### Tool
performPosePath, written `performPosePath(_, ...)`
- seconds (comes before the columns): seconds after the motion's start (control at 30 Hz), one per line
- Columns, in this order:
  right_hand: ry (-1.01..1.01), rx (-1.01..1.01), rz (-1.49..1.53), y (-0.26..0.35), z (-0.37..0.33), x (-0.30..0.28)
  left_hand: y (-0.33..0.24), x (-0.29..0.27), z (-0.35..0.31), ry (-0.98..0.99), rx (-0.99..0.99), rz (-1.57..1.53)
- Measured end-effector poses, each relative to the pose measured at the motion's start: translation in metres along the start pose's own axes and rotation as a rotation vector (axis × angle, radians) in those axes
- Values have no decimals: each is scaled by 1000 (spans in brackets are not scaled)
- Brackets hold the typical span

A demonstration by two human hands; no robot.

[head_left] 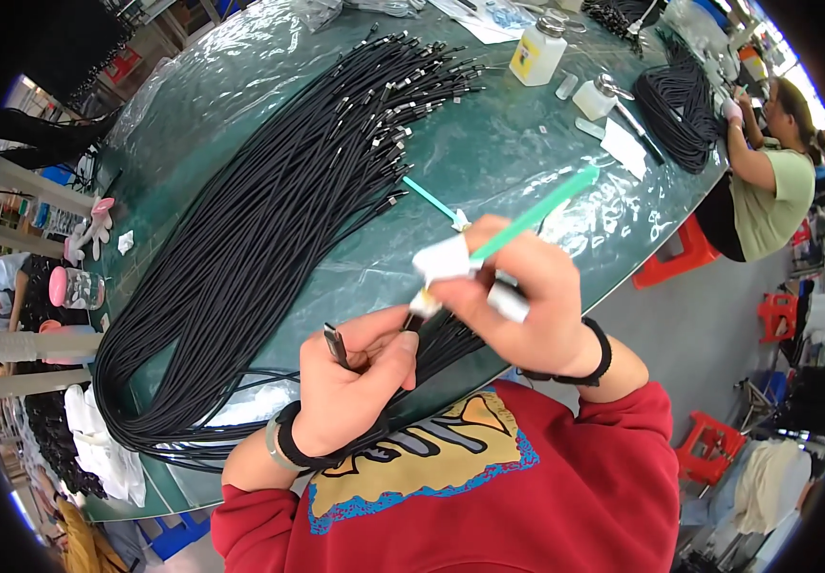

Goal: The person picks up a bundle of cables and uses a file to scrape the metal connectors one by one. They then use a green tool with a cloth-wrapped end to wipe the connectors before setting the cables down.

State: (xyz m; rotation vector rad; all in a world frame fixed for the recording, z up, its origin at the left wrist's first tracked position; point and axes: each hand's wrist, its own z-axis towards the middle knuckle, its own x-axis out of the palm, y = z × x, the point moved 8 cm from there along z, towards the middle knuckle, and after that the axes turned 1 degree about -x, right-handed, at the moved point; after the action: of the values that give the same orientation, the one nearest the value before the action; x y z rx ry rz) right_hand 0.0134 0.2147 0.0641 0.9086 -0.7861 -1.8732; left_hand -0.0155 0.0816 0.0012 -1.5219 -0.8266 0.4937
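Close in front of me, my left hand [355, 377] pinches a black cable between thumb and fingers. One cable plug [336, 346] sticks up from behind its fingers, and another dark end meets the white cloth. My right hand [541, 296] is closed around a green stick [541, 212], blurred by motion, with a white cloth [443, 260] bunched at its lower end. A pale piece [508, 301] also shows at this hand, too blurred to name. Left of both hands, a thick bundle of black cables [240, 220] lies looped on the table, metal plugs at its far end.
On the green plastic-covered table [489, 143] lies a thin blue-green stick [428, 199]. Farther off stand two bottles, one with a yellow label [537, 50] and one smaller [596, 95]. A coiled cable bundle [677, 110] lies near a co-worker [771, 177] at right.
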Motion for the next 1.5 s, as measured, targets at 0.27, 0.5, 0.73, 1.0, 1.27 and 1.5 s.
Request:
performPosePath(0.27,-32,-53,-72,-2,2,-9,-3,1,2,13,-16,-17)
performPosePath(0.5,19,-17,-11,-5,0,-3,0,2,2,32,-47,3)
performPosePath(0.73,32,41,40,-8,-3,-8,-3,1,4,19,-24,2)
performPosePath(1.0,1,-55,-50,-3,0,-10,-4,2,3,32,-14,25)
performPosePath(1.27,-60,20,28,-15,-6,-17,-6,-1,10,-63,5,110)
performPosePath(1.5,-22,-62,-47,-5,-8,-2,12,-2,11,68,-230,-76)
